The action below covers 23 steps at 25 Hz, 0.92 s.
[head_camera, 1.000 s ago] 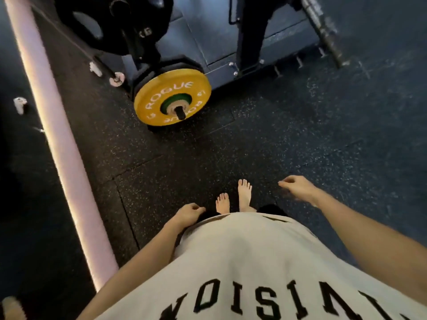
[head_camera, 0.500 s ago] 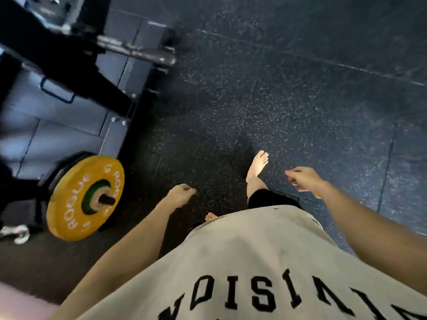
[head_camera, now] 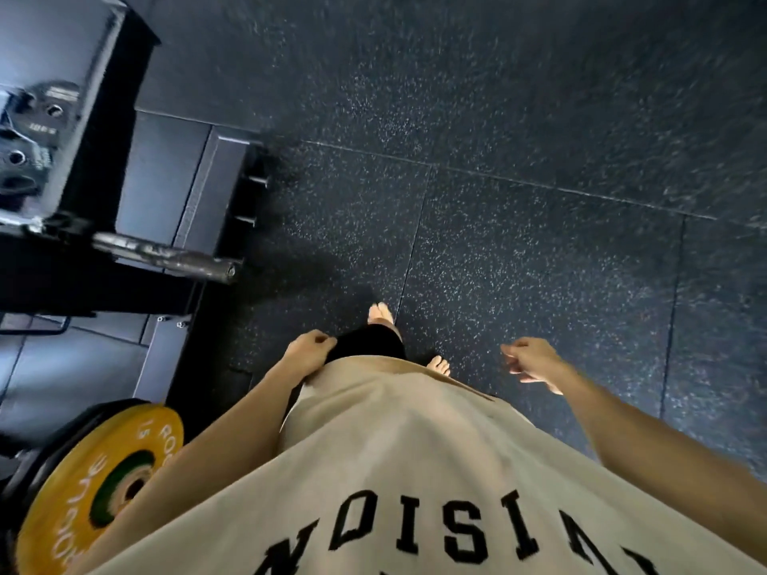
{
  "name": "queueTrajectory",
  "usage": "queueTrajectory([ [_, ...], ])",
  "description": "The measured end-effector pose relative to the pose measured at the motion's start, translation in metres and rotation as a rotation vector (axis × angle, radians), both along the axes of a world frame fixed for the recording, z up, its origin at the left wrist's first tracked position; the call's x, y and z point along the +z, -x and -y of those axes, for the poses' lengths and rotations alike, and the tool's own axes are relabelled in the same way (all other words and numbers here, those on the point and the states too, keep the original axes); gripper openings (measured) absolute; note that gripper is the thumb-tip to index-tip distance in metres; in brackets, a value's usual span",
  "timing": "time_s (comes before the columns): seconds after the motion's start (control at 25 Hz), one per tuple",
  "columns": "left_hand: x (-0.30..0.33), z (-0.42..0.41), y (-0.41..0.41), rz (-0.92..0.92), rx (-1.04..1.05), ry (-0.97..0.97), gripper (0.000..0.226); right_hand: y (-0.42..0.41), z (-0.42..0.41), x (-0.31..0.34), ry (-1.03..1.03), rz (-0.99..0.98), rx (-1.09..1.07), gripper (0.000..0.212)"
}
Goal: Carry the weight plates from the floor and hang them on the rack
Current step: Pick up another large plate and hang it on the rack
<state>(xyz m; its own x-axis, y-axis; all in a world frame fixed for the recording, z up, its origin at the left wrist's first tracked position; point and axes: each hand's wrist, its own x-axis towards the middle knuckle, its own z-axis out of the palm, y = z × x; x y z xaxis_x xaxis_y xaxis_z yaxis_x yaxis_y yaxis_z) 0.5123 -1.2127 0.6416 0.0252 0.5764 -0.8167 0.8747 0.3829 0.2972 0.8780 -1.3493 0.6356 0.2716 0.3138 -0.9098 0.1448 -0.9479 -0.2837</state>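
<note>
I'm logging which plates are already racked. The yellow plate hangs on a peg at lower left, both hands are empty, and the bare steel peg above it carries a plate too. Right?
Not quite: the head view shows the steel peg bare, with no plate on it. The rest holds: the yellow plate hangs at lower left, and the left hand and right hand hold nothing.

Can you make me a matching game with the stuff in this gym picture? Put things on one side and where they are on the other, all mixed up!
Things:
1. yellow plate
2. bare bar end
3. right hand
4. black plates

Places:
A. top left, blurred
B. bottom left corner
C. right of the shirt, holding nothing
D. left side, sticking out over the floor

Pairs: 1-B, 2-D, 3-C, 4-A
</note>
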Motion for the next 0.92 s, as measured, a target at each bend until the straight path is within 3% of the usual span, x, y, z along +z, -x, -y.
queueTrajectory([
  [0.28,-0.035,-0.184,-0.060,0.018,0.018,0.163,0.039,-0.065,-0.225,-0.006,0.066,0.037,0.163,0.013],
  [0.56,-0.013,-0.456,-0.088,0.037,0.172,0.025,0.027,-0.115,-0.507,0.014,-0.100,0.128,0.191,0.023],
  [0.68,-0.022,-0.518,-0.103,0.023,0.185,0.026,0.029,-0.121,-0.574,0.007,-0.121,0.095,0.203,0.026],
  [0.8,-0.036,-0.614,-0.132,0.050,0.297,0.089,0.030,-0.144,-0.711,-0.006,-0.104,0.095,0.292,0.020],
  [0.92,-0.026,-0.687,-0.141,0.046,0.431,0.078,0.030,-0.153,-0.847,0.003,-0.104,0.116,0.405,0.026],
])
